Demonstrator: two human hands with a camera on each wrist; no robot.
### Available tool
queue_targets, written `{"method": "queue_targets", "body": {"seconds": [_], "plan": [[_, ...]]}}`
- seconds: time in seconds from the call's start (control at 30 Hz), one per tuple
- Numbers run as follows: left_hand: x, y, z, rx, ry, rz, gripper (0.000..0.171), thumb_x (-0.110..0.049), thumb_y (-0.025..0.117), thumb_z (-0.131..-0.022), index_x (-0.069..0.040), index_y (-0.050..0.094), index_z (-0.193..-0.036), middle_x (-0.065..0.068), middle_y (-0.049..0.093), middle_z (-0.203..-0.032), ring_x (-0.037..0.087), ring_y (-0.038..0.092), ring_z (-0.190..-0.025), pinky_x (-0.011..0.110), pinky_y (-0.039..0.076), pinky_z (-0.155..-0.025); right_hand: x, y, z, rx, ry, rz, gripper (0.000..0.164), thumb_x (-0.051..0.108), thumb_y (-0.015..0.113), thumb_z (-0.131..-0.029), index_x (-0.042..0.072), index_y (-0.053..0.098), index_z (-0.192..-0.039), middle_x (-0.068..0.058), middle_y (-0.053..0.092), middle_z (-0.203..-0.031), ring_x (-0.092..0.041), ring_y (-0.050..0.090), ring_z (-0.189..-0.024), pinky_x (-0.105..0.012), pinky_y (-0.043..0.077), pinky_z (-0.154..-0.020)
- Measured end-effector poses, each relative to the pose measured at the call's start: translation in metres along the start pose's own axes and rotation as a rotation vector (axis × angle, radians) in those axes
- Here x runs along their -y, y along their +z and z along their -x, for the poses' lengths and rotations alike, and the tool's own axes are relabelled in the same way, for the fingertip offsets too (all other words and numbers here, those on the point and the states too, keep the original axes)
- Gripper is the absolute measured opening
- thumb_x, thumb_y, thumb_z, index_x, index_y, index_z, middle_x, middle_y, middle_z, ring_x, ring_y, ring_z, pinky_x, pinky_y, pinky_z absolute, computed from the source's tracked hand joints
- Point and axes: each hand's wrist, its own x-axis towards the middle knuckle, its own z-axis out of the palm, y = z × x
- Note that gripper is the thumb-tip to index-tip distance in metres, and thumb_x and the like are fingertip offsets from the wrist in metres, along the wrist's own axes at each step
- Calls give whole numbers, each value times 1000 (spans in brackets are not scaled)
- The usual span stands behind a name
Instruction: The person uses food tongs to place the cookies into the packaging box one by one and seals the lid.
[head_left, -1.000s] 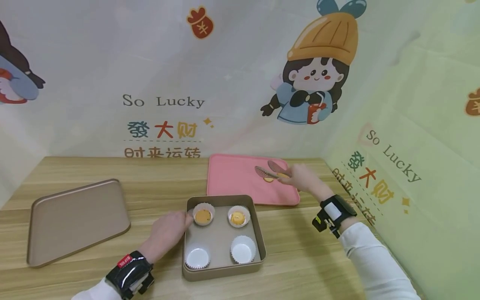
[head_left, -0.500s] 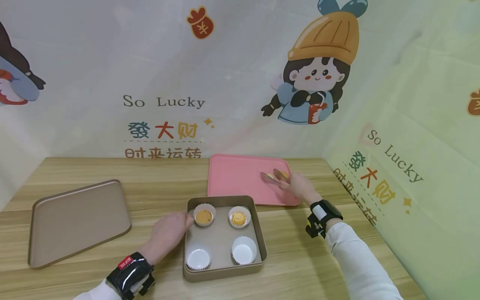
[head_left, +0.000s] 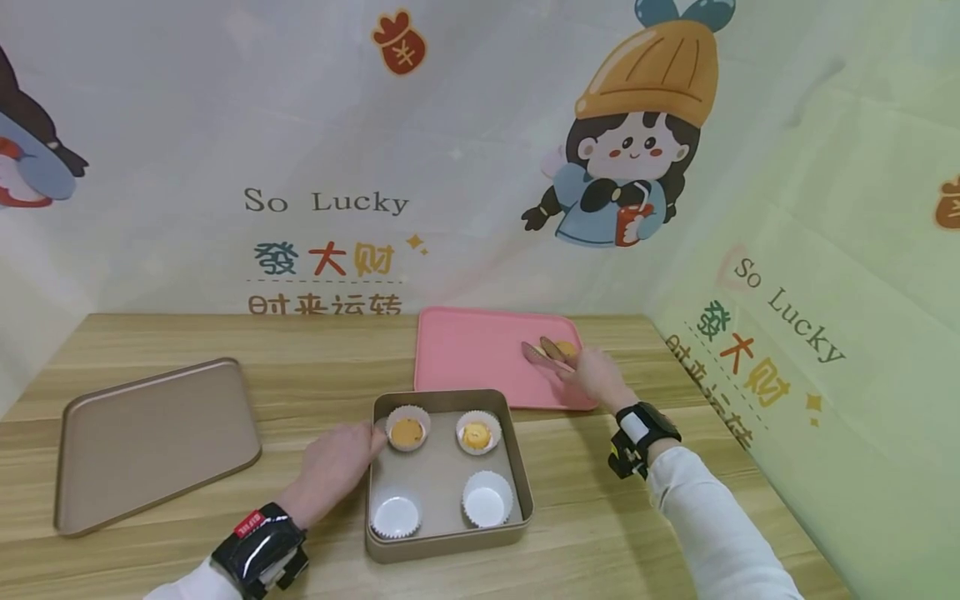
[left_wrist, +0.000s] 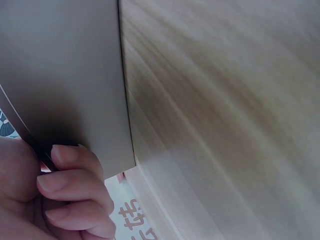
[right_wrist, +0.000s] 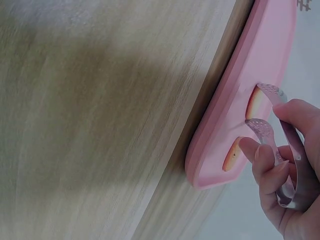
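Observation:
My left hand (head_left: 337, 465) pinches the left wall of a square brown baking tin (head_left: 442, 547); in the left wrist view the thumb and curled fingers (left_wrist: 75, 185) clasp its rim. Metal tongs (head_left: 546, 353) with perforated ends are held in my right hand (head_left: 600, 379) over a pink tray (head_left: 465, 350). In the right wrist view, the tong ends straddle one small round cookie (right_wrist: 254, 104), one at each end of it; whether they press on it I cannot tell. Close to my fingers lies a second cookie (right_wrist: 232, 155) on the tray.
Inside the tin stand two paper cups with a cookie each, at back left (head_left: 407, 432) and back right (head_left: 476, 435). Two bare white cups are in front, left (head_left: 396, 518) and right (head_left: 487, 500). A flat brown tray (head_left: 161, 450) lies at left on the wooden table.
My right hand has lowered the tongs toward the pink tray, and the tong ends have come down around a cookie. The left hand and the tin stay put.

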Motion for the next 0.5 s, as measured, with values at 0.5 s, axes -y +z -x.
{"method": "queue_targets", "body": {"seconds": [0.5], "plan": [[1, -1, -1, 2, -24, 20, 33, -20, 43, -92, -12, 41, -60, 0, 36, -57, 16, 39, -52, 27, 27, -45, -1, -6, 3, 2, 18, -38, 40, 27, 66, -86, 11, 44, -58, 1, 42, -57, -16, 44, -54, -35, 40, -52]]}}
